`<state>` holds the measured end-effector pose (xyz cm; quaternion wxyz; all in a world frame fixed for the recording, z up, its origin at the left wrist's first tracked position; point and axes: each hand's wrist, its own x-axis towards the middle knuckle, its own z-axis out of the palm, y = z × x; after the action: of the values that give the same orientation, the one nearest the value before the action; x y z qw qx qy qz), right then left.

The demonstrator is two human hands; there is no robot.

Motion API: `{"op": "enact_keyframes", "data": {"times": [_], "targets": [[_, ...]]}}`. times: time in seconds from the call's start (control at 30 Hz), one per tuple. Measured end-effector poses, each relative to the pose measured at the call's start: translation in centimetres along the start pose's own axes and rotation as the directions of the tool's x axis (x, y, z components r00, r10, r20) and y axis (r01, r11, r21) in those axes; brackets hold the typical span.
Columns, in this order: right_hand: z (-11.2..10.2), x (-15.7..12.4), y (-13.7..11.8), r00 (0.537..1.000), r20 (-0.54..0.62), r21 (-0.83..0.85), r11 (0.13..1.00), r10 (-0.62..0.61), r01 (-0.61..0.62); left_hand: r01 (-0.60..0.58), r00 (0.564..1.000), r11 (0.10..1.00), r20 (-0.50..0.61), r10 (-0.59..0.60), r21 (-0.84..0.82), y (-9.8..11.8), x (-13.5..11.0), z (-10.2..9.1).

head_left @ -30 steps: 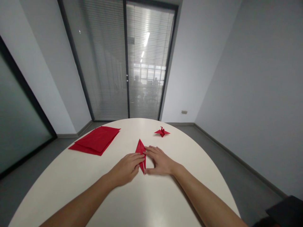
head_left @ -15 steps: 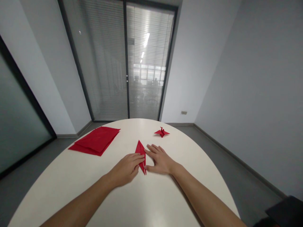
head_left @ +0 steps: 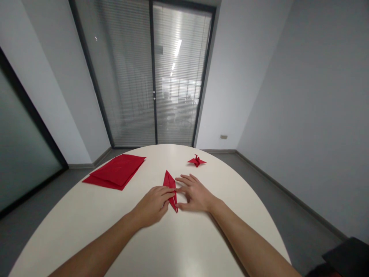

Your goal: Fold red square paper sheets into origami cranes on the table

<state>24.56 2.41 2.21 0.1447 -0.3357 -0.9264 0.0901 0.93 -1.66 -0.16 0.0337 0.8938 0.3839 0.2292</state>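
Note:
A narrow, pointed folded red paper lies flat on the white oval table, in the middle. My left hand rests on its left side, fingers stretched flat and together, the fingertips pressing on the paper. My right hand lies on the table at the paper's right edge with its fingers spread. Its index fingertip touches the paper and its thumb sits by the lower tip. Neither hand lifts the paper.
A finished red paper crane stands farther back on the right. A stack of red paper sheets lies at the back left. A dark object shows at the bottom right corner, off the table. Glass doors with blinds stand beyond.
My right hand's fingers have lifted and spread a little, then its index finger came back to the paper's edge. The left hand and the paper have hardly moved.

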Motion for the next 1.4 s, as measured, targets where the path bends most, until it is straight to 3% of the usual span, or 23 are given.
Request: {"op": "enact_keyframes", "data": {"times": [0.3,0.5,0.8,1.03,1.17,1.4], "targets": [[0.1,-0.1,0.2,0.999,0.012,0.049,0.998,-0.032,0.031,0.007,1.0,1.0,-0.002,-0.007,0.008,0.0,0.0,0.1],[0.8,0.0,0.3,0.996,-0.087,0.054,0.998,-0.035,0.04,-0.005,1.0,1.0,-0.009,0.005,-0.006,0.0,0.0,0.1],[0.7,-0.2,0.7,0.998,-0.031,0.066,0.997,-0.048,0.05,-0.001,1.0,1.0,-0.011,0.001,-0.001,0.0,0.0,0.0],[0.3,0.2,-0.3,0.977,-0.179,0.077,0.988,-0.119,0.134,0.052,0.998,0.997,-0.032,-0.05,0.062,-0.1,-0.1,0.0],[0.3,0.4,-0.8,0.969,-0.151,0.087,0.974,-0.197,0.211,0.092,0.993,0.995,-0.078,-0.089,0.044,0.0,-0.1,0.0],[0.6,0.5,-0.2,0.973,-0.147,0.038,0.982,-0.18,0.187,0.114,0.989,0.992,-0.099,-0.109,0.055,0.1,0.1,-0.4]]}}
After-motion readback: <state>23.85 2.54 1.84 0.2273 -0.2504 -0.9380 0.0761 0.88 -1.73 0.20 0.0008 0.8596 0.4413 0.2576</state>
